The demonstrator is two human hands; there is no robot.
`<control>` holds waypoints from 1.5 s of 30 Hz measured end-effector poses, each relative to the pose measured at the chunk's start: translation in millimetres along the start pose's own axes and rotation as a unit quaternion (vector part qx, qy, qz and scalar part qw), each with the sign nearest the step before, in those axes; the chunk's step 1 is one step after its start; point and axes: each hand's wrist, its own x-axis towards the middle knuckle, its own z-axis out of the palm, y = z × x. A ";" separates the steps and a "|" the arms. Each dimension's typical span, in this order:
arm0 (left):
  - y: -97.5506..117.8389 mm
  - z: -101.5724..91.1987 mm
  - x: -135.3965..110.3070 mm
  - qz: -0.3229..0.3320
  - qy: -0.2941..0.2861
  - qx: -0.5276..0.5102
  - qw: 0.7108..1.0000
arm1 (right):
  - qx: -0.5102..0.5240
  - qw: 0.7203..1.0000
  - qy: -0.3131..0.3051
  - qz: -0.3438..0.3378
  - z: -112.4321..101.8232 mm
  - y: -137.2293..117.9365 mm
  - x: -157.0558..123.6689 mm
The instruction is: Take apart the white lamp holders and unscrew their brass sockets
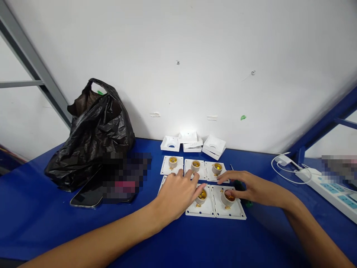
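White square plates with cream lamp sockets lie in two rows on the blue table (178, 242). The back row has three: left socket plate (172, 165), middle socket plate (195, 168), right socket plate (217, 170). My left hand (178, 191) lies over the front row's left plate, fingers bent, fingertips touching the front middle socket (202, 197). My right hand (245, 188) rests by the front right socket (228, 198), thumb against it, index finger stretched toward the back right plate. A green-handled screwdriver (245, 201) lies mostly hidden under my right hand.
Several loose white covers (192, 143) are stacked against the wall. A black plastic bag (95, 134) and a phone (87, 195) sit at the left. A white power strip (331, 191) with a white cable (284, 165) lies at the right.
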 end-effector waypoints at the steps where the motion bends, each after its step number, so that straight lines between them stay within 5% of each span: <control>1: -0.1 -0.9 0.5 -0.001 -0.001 -0.001 1.000 | 0.001 1.000 0.000 -0.001 0.0 -0.9 0.6; 45: -5.2 3.2 3.5 0.008 0.026 -0.014 1.000 | 0.039 0.997 0.035 -0.050 4.6 -4.0 9.5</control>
